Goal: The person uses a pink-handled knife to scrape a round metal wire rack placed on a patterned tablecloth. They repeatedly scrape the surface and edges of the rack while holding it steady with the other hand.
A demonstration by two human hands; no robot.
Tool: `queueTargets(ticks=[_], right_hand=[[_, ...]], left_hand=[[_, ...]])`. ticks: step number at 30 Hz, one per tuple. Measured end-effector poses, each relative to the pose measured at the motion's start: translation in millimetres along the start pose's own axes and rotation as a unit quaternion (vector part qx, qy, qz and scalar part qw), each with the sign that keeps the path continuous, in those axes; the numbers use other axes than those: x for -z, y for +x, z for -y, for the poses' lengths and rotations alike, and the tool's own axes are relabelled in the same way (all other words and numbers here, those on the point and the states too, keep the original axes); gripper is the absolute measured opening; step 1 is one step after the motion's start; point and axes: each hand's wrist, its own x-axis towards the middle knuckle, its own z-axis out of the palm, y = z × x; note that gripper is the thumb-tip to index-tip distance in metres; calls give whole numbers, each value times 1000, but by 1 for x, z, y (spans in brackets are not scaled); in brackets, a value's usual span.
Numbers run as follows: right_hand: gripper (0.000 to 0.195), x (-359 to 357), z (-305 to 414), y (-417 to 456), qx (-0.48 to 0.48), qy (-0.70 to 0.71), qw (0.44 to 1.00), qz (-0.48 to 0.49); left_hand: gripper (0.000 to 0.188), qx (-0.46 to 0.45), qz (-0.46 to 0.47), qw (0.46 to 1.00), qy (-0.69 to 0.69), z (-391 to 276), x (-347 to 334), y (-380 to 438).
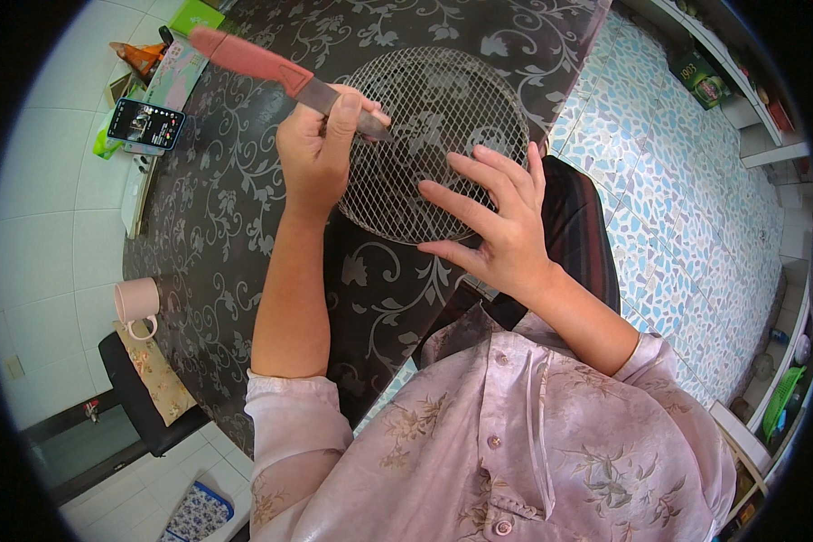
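My left hand (320, 159) pinches a small knife (257, 64) by its metal blade, between thumb and fingers. The knife's red handle points to the upper left, away from me, and its tip reaches over the left part of a round wire mesh rack (440, 101). That rack lies on the table before me. Over its lower right part my right hand (511, 220) is spread, fingers apart, with nothing in it. Whether those fingertips touch the wire I cannot tell.
A dark floral-patterned cloth covers the table (372, 284). A lit phone (147, 124) leans at its left edge near an orange packet (139, 57) and a green box (193, 17). A pink mug (136, 300) stands at the lower left. Tiled floor (677, 203) and shelves lie right.
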Motion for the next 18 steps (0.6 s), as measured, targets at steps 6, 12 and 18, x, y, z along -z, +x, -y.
queueTargets(ticks=[6,12,18], right_hand=[[54,0,-1,0,5,-2,1000,-6],[54,2,0,1,6,0,1000,-3],[54,2,1,1,3,1,1000,-3]], left_hand=[[25,16,12,1000,4,-2,0,0],[25,-12,23,1000,-4,0,1,0],[26,13,42,999,3,-3,2,0]])
